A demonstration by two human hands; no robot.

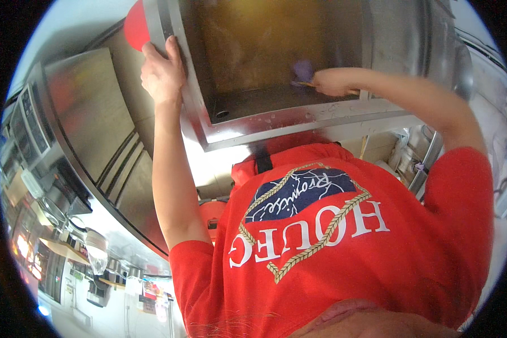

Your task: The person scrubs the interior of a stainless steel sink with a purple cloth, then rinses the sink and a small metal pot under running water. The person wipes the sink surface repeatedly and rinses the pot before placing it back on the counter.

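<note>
Before me stands a deep stainless steel basin with a wet front rim and a dark interior. My left hand grips its left metal edge, fingers over the outside and thumb on top. Inside the basin, near its front right corner, my right hand is closed around a thin yellowish handle. A blurred purple piece lies just beyond that hand; whether it joins the handle I cannot tell. A small round hole shows in the basin's front left corner.
A red rounded object is outside the basin's left edge. Further left stands a stainless steel cabinet, with kitchen equipment and pots beyond it. Metal rails and cluttered items are below right. Another steel vessel or surface adjoins the basin's right side.
</note>
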